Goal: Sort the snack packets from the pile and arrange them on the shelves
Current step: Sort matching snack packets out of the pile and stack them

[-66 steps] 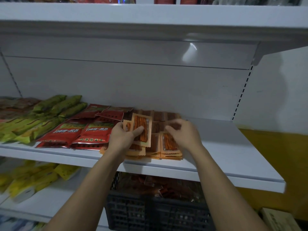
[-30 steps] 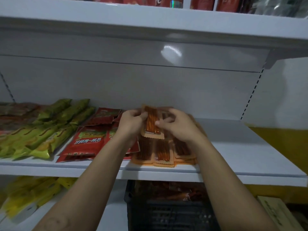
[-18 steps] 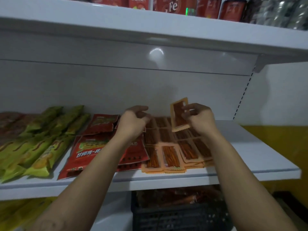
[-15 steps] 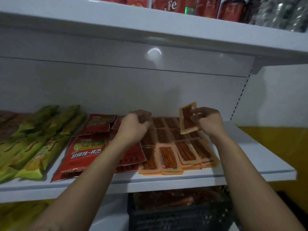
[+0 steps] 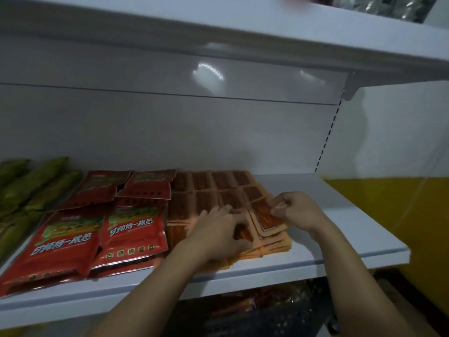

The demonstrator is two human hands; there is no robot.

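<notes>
Several small orange snack packets [image 5: 213, 188] lie in rows and low stacks on the white middle shelf [image 5: 328, 242]. My right hand [image 5: 297, 212] pinches the right edge of the top orange packet [image 5: 266, 218] on the front right stack, with the packet lying flat on it. My left hand [image 5: 220, 233] rests on the front middle stack, fingers bent over the packets and thumb at their near edge. Large red packets [image 5: 132, 229] lie just left of the orange ones. Green packets [image 5: 34, 183] fill the far left.
A dark plastic crate [image 5: 272, 314] with more snack packets stands below the shelf. The upper shelf [image 5: 243, 32] overhangs close above and carries bottles and packets. White bare shelf surface lies right of the orange stacks, and a yellow wall [image 5: 388, 215] is beyond.
My right hand brought the raised orange packet down onto the front right stack. My left hand dropped from above the rows onto the front middle stack.
</notes>
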